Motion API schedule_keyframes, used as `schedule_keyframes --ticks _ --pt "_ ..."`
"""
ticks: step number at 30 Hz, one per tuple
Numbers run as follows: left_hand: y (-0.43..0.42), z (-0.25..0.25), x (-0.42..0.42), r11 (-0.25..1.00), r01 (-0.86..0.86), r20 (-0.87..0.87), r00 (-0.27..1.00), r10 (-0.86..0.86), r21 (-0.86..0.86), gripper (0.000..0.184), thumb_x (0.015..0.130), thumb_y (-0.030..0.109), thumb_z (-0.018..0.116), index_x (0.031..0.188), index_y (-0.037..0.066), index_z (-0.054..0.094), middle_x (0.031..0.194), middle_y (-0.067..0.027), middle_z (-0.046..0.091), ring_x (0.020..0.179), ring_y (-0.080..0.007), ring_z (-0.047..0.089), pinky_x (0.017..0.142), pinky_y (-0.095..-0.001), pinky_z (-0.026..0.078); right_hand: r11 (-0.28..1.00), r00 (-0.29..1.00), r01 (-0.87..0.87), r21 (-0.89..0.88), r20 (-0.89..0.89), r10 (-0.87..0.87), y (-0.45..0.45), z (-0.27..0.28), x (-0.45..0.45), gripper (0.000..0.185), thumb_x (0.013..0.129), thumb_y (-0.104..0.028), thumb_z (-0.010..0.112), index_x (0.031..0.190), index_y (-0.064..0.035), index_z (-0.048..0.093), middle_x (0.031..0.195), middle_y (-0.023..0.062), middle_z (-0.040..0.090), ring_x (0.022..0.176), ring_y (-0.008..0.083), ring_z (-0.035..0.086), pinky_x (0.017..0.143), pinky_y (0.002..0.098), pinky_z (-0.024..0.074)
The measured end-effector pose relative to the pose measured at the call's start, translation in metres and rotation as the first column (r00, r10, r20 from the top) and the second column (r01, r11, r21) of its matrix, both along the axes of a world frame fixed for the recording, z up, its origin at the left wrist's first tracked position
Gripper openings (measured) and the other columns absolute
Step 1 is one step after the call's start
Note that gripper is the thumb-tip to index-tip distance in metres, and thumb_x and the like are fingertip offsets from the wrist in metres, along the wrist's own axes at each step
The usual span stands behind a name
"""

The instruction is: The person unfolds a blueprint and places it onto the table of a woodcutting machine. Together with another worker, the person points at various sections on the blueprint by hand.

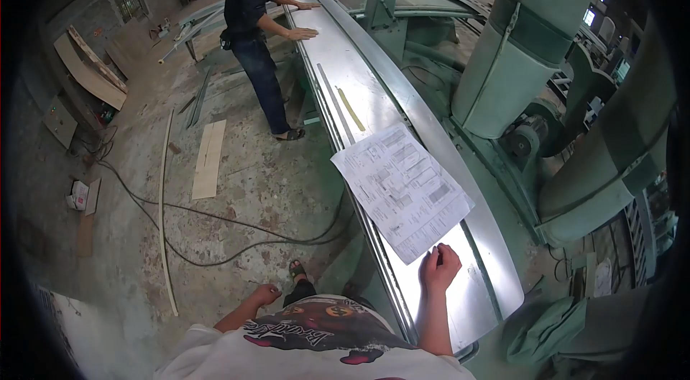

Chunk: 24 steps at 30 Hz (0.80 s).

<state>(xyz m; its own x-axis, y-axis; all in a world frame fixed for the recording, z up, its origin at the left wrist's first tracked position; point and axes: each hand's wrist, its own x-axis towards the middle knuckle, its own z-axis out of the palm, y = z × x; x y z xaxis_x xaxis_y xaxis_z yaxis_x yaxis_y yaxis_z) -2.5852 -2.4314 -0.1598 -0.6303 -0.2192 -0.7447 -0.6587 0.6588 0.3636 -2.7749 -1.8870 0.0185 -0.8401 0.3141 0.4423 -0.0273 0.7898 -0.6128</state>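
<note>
My left hand (268, 294) hangs low beside my body, off the table, with its fingers loosely curled and nothing visible in them. On the shiny metal table surface (460, 301) rests my right hand (441, 266), its fingers bent inward close to the near edge of a printed sheet of paper (402, 189). Whether those fingers pinch anything is hidden. Drawings and tables cover the paper, which lies across the table's width. Beyond it are a long grey strip (335, 101) and a shorter yellowish strip (351, 108).
A co-worker (248, 28) stands at the table's far left side, both hands on its surface. Large green ducts (496, 71) and a motor (528, 137) stand at the right. Cables (215, 218), a wooden board (209, 159) and a long thin strip (164, 214) lie on the floor.
</note>
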Motion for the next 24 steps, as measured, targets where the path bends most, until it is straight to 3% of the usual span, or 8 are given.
schedule_keyframes --ticks 3,6,8,24 --pt "0.0 0.001 0.001 0.999 0.038 -0.016 0.999 -0.038 0.005 0.052 0.089 0.055 0.081 0.116 0.01 0.081 0.11 -0.0193 0.081 0.105 -0.0345 0.078 0.096 -0.0438 0.061 1.0 1.0 -0.005 -0.016 -0.02 0.004 -0.001 0.008 -0.003 0.014 0.088 -0.012 0.072 0.1 -0.0054 0.075 0.101 0.0112 0.076 0.1 0.0346 0.07 0.1 0.0455 0.0454" --pt "0.0 -0.004 0.002 0.996 0.083 -0.019 0.996 -0.084 -0.03 0.052 0.088 0.055 0.082 0.116 0.01 0.081 0.108 -0.0195 0.081 0.104 -0.0345 0.078 0.095 -0.0437 0.061 0.994 0.994 -0.025 -0.109 0.103 0.036 -0.002 0.02 -0.002 0.013 0.089 -0.012 0.071 0.099 -0.0054 0.074 0.099 0.0111 0.076 0.098 0.0347 0.069 0.099 0.0455 0.0457" --pt "0.0 -0.006 0.002 0.997 0.076 -0.025 0.997 -0.077 -0.028 0.052 0.088 0.055 0.082 0.115 0.01 0.081 0.108 -0.0198 0.081 0.104 -0.0346 0.078 0.095 -0.0437 0.061 1.0 1.0 0.007 0.006 0.03 -0.007 -0.006 0.021 -0.001 0.013 0.089 -0.012 0.071 0.099 -0.0053 0.074 0.1 0.0107 0.076 0.099 0.0342 0.069 0.099 0.0456 0.0454" --pt "0.001 -0.013 -0.004 0.997 0.071 -0.061 0.996 -0.069 0.028 0.046 0.088 0.05 0.083 0.111 0.011 0.082 0.108 -0.0206 0.08 0.103 -0.0362 0.078 0.093 -0.0452 0.061 0.998 0.999 0.037 0.052 0.016 -0.038 -0.002 -0.001 -0.002 0.016 0.09 -0.014 0.073 0.104 -0.0059 0.076 0.114 0.0114 0.077 0.112 0.033 0.068 0.106 0.0467 0.0435"
